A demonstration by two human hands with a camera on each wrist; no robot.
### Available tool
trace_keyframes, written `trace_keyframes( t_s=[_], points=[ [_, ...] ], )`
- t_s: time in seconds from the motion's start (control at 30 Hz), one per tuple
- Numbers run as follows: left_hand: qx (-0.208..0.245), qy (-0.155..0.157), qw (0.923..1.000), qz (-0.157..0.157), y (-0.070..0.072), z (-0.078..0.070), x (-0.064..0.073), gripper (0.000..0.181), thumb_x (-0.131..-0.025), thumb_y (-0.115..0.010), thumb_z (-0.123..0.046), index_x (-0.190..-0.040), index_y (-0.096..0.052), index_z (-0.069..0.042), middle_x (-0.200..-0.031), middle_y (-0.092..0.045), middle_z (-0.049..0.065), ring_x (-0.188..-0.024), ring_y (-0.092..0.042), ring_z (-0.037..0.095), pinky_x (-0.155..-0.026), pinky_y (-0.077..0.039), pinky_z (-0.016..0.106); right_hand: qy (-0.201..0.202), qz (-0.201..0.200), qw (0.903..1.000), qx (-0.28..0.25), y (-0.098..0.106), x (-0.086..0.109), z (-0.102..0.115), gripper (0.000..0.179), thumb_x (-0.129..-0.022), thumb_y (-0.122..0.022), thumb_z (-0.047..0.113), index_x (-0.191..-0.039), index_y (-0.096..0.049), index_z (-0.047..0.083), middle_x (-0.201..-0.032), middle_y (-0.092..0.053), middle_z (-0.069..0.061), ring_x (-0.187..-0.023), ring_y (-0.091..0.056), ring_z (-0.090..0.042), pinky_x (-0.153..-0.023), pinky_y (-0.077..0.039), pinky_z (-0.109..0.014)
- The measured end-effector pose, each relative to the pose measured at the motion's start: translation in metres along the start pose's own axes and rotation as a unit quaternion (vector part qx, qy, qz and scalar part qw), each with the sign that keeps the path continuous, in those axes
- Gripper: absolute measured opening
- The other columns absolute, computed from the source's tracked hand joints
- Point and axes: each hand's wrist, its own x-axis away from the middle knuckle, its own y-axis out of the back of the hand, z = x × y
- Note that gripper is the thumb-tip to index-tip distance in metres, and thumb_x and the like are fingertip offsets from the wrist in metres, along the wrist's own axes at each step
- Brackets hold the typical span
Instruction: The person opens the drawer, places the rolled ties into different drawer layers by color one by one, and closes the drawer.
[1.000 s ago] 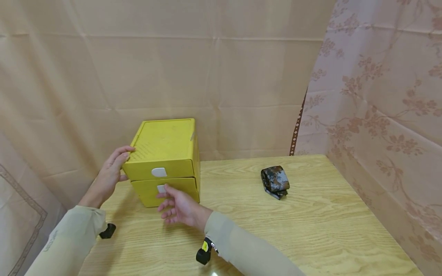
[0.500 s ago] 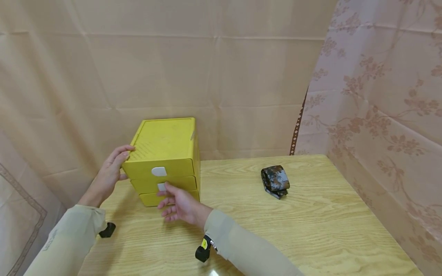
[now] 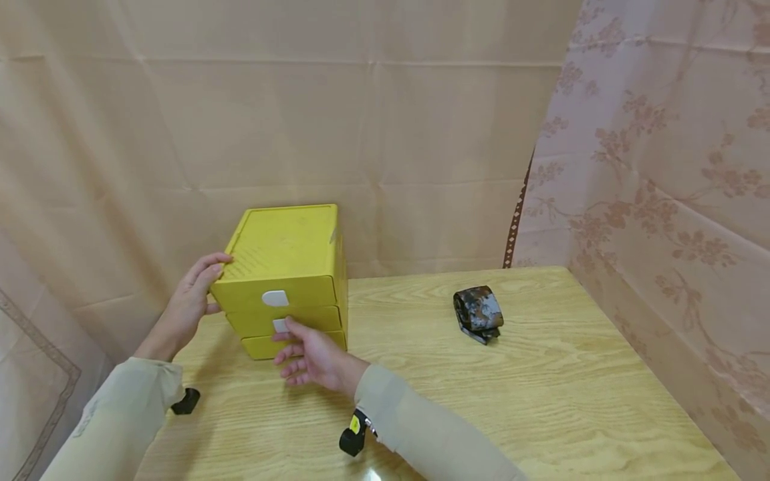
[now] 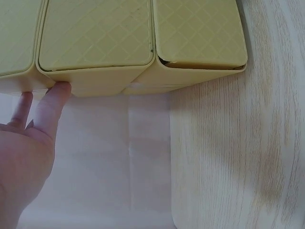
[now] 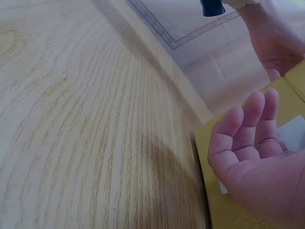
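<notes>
Out on the far left, here's the left-hand grip (image 3: 188,300), fingers mostly straight and laid along the flank of the yellow drawer unit (image 3: 283,244). It's a touch rather than a clasp: the left wrist view has two extended fingers meeting the unit's rim, nothing wrapped round it. A bracing job, by the look of it, keeping that box from sliding or turning!

And the unit itself, upright on the desk (image 3: 511,394), by the left end of the back edge, three drawers stacked and looking closed. The white top tab (image 3: 275,298) is free of any finger; just below it, the middle tab (image 3: 280,325), and that's where the contact is!

Next along, the right-hand grip (image 3: 319,361): thumb tip at that middle tab, the other fingers loosely bent in front of the bottom drawer (image 3: 259,347). Is the index finger closing from beneath? I cannot tell, so I'll call the thumb contact and no more. The tab looks the natural spot to guide a drawer straight, which would explain the choice.

Further right, well apart from both hands, a camouflage bundle (image 3: 479,310), folded over on itself, lies near the desk's back edge, short of the back right corner, perhaps set there to leave room before the drawers
</notes>
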Motion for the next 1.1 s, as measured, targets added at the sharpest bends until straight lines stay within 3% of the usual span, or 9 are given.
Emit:
trace_keyframes(
  t_s=[0.33,1.1],
  points=[
    [0.009,-0.010,0.9999,-0.003,0.000,-0.001,0.000,0.024,-0.110,-0.045,-0.034,-0.130,-0.054,-0.023,-0.128,-0.047,-0.003,-0.095,-0.061,0.007,-0.069,-0.057,0.030,-0.001,-0.001,1.0000,0.005,-0.001,0.000,0.002,0.062,-0.104,-0.042,0.057,-0.136,-0.056,0.006,-0.087,-0.061,-0.002,-0.070,-0.056,-0.018,-0.065,-0.049,-0.030],
    [-0.025,0.008,0.9997,0.002,0.001,-0.001,0.001,0.029,-0.110,-0.042,-0.039,-0.133,-0.051,-0.024,-0.131,-0.045,-0.004,-0.100,-0.060,0.008,-0.073,-0.057,0.031,-0.020,0.008,0.9997,-0.005,0.007,0.003,-0.010,0.068,-0.101,-0.047,0.061,-0.136,-0.052,0.003,-0.089,-0.060,-0.002,-0.071,-0.055,-0.016,-0.068,-0.049,-0.030]
  ],
)
